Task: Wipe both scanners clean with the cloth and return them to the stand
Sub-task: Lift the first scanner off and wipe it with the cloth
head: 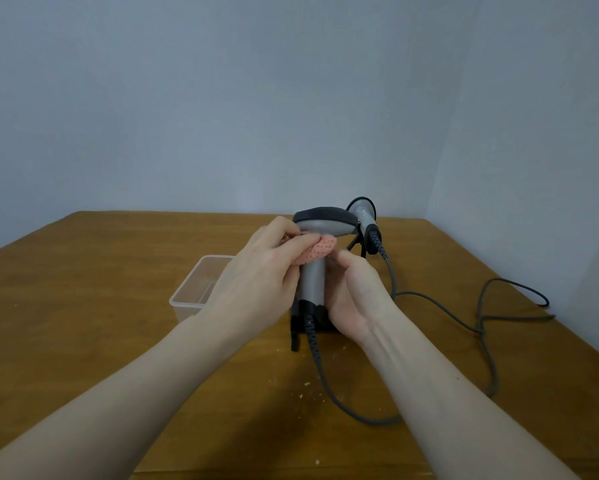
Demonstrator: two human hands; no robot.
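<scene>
My right hand (353,296) grips the handle of a grey scanner (320,230) with a black top, holding it upright above the table. My left hand (256,275) pinches a pink cloth (317,252) and presses it against the scanner's neck, just under the head. Behind it, a second grey scanner (364,213) sits tilted in the black stand (362,249). The stand is mostly hidden by the held scanner and my hands.
A clear plastic container (196,292) stands on the wooden table (118,341) left of my hands. Grey cables (481,320) trail from both scanners across the right side of the table. Small crumbs lie near the front. A grey wall rises behind.
</scene>
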